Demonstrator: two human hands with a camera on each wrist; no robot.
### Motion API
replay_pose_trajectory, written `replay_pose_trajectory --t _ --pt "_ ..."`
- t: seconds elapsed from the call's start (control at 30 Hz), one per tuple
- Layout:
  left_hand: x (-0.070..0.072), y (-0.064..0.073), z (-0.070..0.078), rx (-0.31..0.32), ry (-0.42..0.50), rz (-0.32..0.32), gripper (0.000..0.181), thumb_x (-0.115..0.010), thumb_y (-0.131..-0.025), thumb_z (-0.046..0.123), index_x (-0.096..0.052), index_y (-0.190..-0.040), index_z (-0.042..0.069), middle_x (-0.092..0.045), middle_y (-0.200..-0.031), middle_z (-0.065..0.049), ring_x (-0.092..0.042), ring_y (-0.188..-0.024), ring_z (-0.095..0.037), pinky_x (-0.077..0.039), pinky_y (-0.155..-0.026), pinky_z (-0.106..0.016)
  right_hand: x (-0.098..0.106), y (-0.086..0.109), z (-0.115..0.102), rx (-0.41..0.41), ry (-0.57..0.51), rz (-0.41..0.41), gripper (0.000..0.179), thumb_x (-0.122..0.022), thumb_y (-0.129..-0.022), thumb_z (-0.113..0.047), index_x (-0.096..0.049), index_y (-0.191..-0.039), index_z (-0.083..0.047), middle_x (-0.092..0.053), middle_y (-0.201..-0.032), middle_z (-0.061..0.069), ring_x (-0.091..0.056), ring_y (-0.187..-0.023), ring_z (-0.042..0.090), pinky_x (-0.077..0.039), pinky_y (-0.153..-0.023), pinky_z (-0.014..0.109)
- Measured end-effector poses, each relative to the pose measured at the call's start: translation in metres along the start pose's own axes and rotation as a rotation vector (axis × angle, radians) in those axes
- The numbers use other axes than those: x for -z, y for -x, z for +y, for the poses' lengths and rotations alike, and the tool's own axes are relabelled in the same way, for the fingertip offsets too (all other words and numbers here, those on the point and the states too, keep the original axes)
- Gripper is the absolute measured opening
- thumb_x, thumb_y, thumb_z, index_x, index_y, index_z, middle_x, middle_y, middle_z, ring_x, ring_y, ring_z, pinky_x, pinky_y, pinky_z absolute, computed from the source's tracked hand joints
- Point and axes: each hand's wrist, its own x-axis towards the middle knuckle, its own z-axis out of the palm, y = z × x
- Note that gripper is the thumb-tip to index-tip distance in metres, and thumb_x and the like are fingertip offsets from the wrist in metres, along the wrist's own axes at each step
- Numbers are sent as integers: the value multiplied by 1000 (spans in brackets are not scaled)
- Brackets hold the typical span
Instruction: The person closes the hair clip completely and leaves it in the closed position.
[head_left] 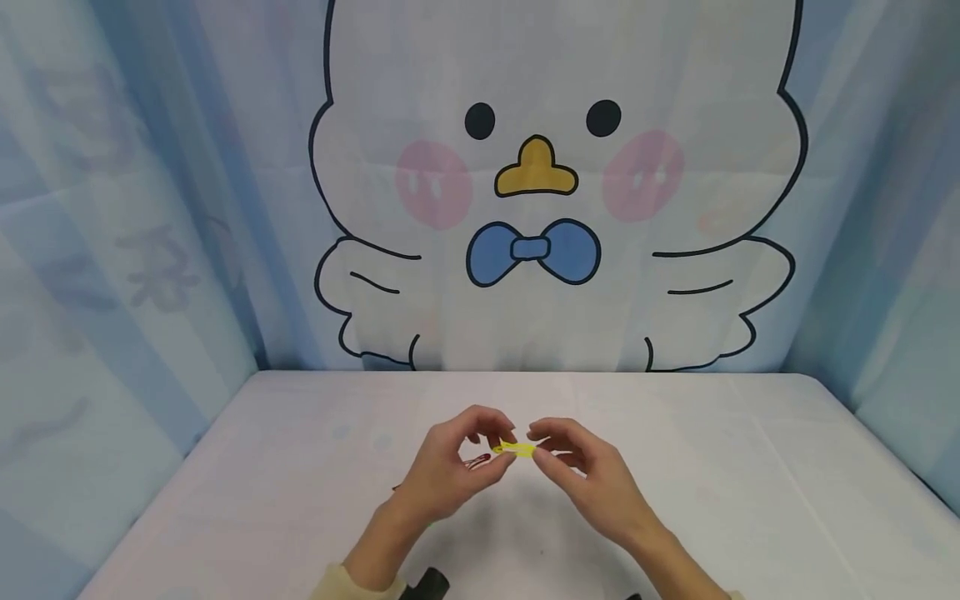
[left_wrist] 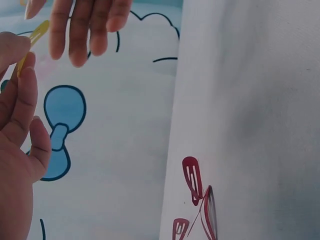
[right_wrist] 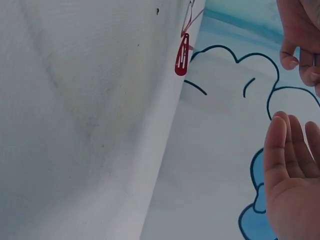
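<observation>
A yellow snap hair clip (head_left: 517,449) is pinched between the thumb and fingers of my left hand (head_left: 442,467), held up over the table. In the left wrist view the clip (left_wrist: 40,31) sticks out past the left fingertips. My right hand (head_left: 600,479) faces it, its thumb tip close to the clip's right end. The right hand's fingers (left_wrist: 78,42) look nearly straight and apart from the clip in the left wrist view. Red hair clips (left_wrist: 192,175) lie on the table beyond the left hand, partly hidden by it in the head view.
The white-covered table (head_left: 750,483) reaches back to a hanging curtain (head_left: 540,317) printed with a cartoon bird. More curtain panels (head_left: 127,275) stand along the sides. A dark wrist strap (head_left: 426,583) shows at the left sleeve.
</observation>
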Motion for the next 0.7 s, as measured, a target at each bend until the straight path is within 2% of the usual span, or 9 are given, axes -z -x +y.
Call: replay_pose_trajectory --t 0.4,0.7 --pt "-7 2 2 -23 -23 19 34 -80 -86 2 -64 -113 13 -68 -102 5 -61 -88 -11 -53 -76 -31 1 1 -1 -61 -252 -132 23 -59 -103 -14 -64 -117 3 -67 -105 15 -65 -95 25 -54 -83 32" --pt "-10 2 3 -30 -13 27 36 -81 -84 1 -63 -114 13 -68 -102 4 -62 -88 -12 -54 -75 -31 1 1 -4 -142 -321 -136 25 -60 -102 -15 -62 -110 8 -68 -97 16 -65 -88 24 -54 -81 33"
